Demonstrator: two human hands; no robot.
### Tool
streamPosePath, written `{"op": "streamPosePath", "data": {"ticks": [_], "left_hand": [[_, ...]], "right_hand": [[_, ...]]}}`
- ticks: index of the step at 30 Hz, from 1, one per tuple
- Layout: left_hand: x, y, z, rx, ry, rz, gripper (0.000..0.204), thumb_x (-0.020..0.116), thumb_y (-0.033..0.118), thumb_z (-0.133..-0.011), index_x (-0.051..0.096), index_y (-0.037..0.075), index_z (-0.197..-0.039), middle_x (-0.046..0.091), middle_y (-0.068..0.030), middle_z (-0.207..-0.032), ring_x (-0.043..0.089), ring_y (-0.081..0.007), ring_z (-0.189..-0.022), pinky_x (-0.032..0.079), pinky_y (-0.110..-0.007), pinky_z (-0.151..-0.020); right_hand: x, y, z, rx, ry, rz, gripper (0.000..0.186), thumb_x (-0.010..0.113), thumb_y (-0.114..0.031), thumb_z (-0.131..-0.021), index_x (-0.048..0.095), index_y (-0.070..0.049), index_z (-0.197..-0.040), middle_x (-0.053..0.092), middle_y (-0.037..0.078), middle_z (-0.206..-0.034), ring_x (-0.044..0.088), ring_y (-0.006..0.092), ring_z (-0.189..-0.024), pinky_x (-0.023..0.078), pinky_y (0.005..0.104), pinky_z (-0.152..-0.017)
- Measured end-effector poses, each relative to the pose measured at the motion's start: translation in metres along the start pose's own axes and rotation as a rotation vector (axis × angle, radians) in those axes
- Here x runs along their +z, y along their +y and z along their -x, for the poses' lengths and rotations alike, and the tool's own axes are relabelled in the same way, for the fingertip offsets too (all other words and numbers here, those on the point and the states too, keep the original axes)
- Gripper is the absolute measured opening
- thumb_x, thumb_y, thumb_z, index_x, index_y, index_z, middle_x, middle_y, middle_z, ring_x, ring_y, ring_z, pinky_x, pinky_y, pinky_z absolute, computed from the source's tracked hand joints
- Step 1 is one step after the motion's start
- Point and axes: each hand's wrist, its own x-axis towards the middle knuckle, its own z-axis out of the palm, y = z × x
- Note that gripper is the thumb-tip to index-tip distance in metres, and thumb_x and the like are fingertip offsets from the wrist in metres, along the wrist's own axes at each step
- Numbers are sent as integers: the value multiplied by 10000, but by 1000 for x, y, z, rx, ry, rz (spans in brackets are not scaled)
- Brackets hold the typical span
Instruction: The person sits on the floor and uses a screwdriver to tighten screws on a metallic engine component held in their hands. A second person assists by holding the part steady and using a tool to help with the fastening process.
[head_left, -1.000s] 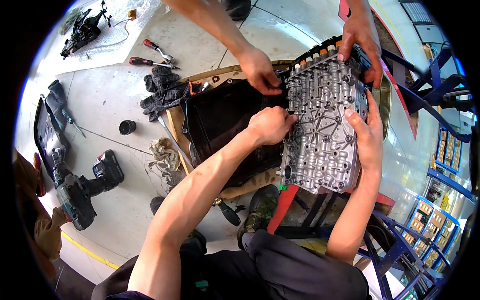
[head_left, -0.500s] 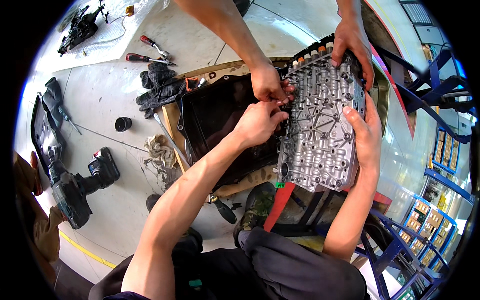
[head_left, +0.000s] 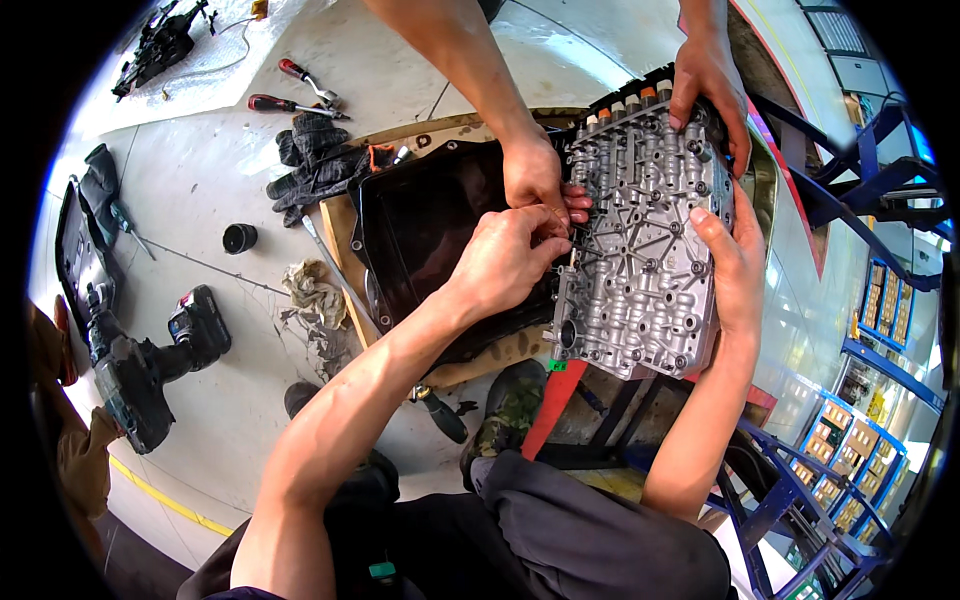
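A silver-grey metal block [head_left: 645,265], right of centre, stands lengthwise from near to far, its ribbed, bolt-studded face up; orange, pale and dark cylinders [head_left: 649,97] line its far edge, a round opening [head_left: 569,333] its near left corner.

Left forearm [head_left: 370,392] here, bare, slanting up from lower left; left hand [head_left: 503,262] near frame centre, back upward, fingers bent, thumb pointing right. Over right of centre: right hand [head_left: 736,262] gripping, thumb spread, right forearm [head_left: 702,430] steep below, also bare.
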Motion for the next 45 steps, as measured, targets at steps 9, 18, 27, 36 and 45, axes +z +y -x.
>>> {"op": "streamPosePath", "data": {"ticks": [9, 18, 27, 36, 45], "left_hand": [[9, -2, 4, 107, 49, -50, 203, 757, 151, -951, 753, -15, -1070, 767, -169, -855, 771, -263, -782, 600, -378, -731], [21, 3, 0, 8, -15, 55, 179, 745, 99, -951, 758, -18, -1086, 781, -146, -861, 775, -212, -766, 601, -352, -707], [24, 3, -1, -40, -52, 19, 418, 817, 309, -905, 730, -4, -1169, 776, -192, -954, 767, -342, -894, 591, -436, -827], [45, 5, 1, -174, -35, 167, 211, 713, 157, -1012, 762, -45, -1053, 763, -91, -820, 733, -142, -724, 596, -321, -678], [50, 4, -1, -97, 68, 201, 203, 721, 124, -985, 758, -29, -1114, 765, -81, -827, 719, -134, -724, 592, -318, -687]], "right_hand": [[3, -1, 0, -32, 3, 17, 641, 738, -229, -946, 508, 55, -1472, 660, 94, -1292, 624, 138, -1118, 476, 312, -1030], [4, -3, 0, -32, 8, 79, 672, 725, -266, -935, 501, 64, -1476, 653, 113, -1310, 642, 150, -1121, 495, 309, -1021], [2, -5, 3, -6, 5, 13, 640, 747, -229, -936, 515, 40, -1468, 662, 95, -1292, 629, 145, -1115, 479, 312, -1027], [4, -5, 2, -41, 17, 68, 606, 741, -233, -943, 529, 35, -1443, 662, 88, -1287, 626, 143, -1123, 477, 313, -1029], [8, -9, 2, -45, 13, 66, 598, 736, -215, -945, 529, 42, -1445, 667, 91, -1285, 632, 141, -1107, 487, 306, -1020]]}}
